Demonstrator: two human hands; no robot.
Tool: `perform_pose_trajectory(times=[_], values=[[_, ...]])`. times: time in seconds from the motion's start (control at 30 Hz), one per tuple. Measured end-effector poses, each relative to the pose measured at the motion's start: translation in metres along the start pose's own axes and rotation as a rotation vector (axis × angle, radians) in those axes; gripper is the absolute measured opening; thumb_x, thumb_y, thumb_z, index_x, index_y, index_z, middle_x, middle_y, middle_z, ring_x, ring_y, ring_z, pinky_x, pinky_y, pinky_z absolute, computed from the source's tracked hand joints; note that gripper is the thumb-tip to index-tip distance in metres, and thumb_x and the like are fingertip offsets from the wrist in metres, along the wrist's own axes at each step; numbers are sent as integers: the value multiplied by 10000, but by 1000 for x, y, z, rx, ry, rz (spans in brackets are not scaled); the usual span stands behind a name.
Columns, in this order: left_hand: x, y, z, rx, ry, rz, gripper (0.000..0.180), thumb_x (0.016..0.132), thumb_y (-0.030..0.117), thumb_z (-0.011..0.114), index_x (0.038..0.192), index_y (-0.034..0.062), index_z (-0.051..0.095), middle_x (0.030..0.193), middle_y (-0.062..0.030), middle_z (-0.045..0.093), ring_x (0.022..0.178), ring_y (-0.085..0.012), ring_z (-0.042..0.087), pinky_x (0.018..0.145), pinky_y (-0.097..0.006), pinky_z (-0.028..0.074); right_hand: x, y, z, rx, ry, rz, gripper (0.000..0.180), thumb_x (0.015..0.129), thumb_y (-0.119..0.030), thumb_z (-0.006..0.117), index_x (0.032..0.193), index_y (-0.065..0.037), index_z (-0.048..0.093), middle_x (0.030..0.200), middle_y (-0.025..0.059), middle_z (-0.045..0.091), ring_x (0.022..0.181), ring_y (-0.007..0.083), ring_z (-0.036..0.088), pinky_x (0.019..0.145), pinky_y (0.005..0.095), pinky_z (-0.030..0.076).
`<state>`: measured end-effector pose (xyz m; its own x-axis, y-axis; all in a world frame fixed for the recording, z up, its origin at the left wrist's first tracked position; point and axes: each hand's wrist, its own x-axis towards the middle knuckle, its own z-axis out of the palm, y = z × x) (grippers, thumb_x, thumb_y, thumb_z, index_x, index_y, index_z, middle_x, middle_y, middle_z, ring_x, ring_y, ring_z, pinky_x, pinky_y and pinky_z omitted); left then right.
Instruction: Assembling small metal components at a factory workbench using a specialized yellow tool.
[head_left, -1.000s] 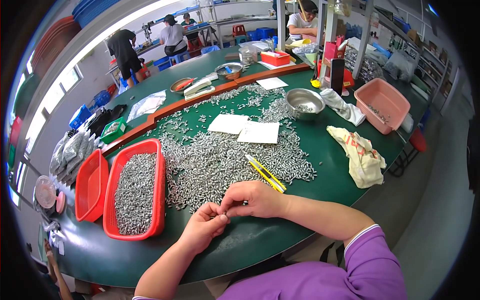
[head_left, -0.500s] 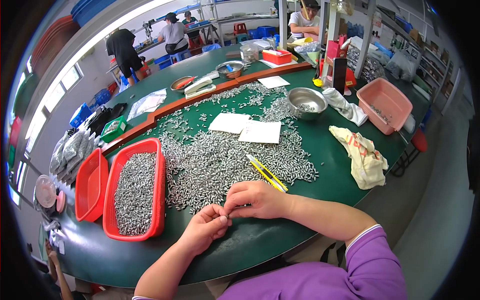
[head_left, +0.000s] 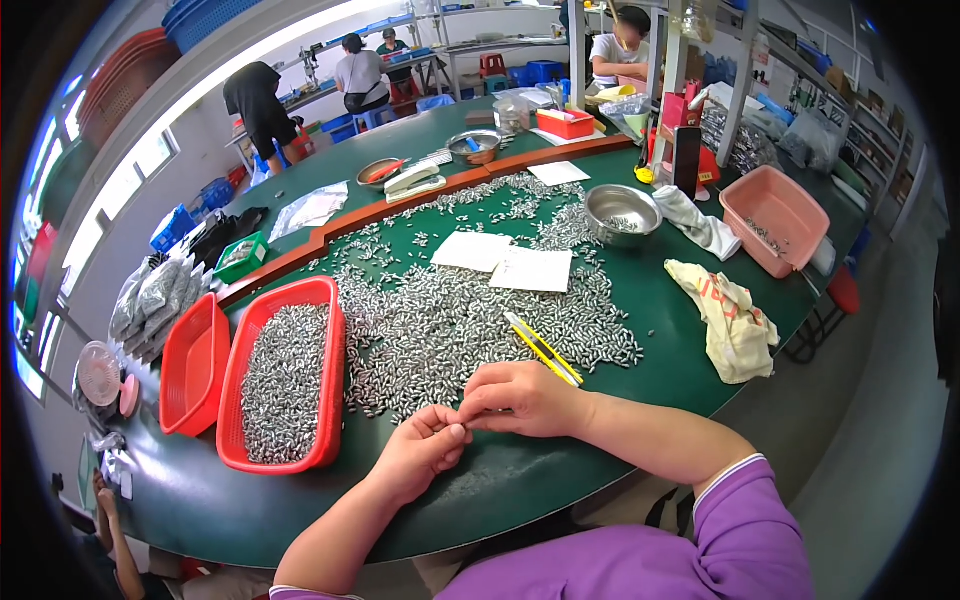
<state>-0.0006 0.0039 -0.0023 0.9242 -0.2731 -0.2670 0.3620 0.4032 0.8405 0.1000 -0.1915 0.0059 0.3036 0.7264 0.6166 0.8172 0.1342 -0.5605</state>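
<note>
1. Thumb and index finger of the left hand (head_left: 425, 455) are brought close together, at the lower middle of the frame; its other fingers are curled and partly out of sight.
2. The right hand (head_left: 530, 398) is just above and to the right, its back toward the camera, and its bent fingertips meet those of the left hand. The place between them is covered, so I cannot tell whether either hand has hold of something small.
3. Silver metal pieces (head_left: 450, 325) lie in a wide, loose heap at the middle of the frame, on the green worktop (head_left: 490, 500). Each one is too small to see its details.
4. More such pieces lie in the red basket (head_left: 333, 410) at the left; how deep they go is hidden.
5. White papers (head_left: 530, 270) cover some of the heap, and a yellow cutter (head_left: 543, 348) lies near the right hand.
6. At the lower left edge, another person's hand (head_left: 104, 496) is visible; this body is mostly cut off.
</note>
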Motion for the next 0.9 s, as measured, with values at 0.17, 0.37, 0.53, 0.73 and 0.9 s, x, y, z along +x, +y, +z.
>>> perform_pose_trajectory(times=[0.17,0.37,0.53,0.73,0.9], values=[[1,-1,2,-67,11,11,96,910,106,612,985,89,553,865,-37,582,630,-81,457,557,-186,376,1,0,-1,-63,31,-53,137,811,-154,692,943,-130,667,910,24,616,790,219,637,657,320,523],[1,0,-1,-104,8,58,105,921,126,604,1003,70,571,867,-23,602,640,-77,477,541,-185,378,4,-3,-1,-81,65,-62,200,784,-115,723,983,-118,697,869,38,621,751,203,634,645,302,529],[0,-3,-3,-144,8,33,106,925,132,601,1001,66,570,876,-24,608,633,-77,478,530,-184,378,3,-2,-1,-144,48,-120,205,799,-121,704,1003,-126,686,868,36,614,761,207,632,645,316,527],[-2,-2,1,-143,26,20,78,943,139,572,969,67,562,858,-40,614,634,-80,476,554,-197,388,4,-6,-2,-236,50,-146,190,803,-144,696,991,-132,677,865,29,615,762,208,632,635,318,523],[-5,3,0,-129,31,114,37,944,109,546,958,75,544,857,-47,597,621,-88,475,562,-214,393,3,-2,-2,-316,58,-94,107,796,-149,656,893,-106,636,874,36,606,815,238,624,709,353,513]])
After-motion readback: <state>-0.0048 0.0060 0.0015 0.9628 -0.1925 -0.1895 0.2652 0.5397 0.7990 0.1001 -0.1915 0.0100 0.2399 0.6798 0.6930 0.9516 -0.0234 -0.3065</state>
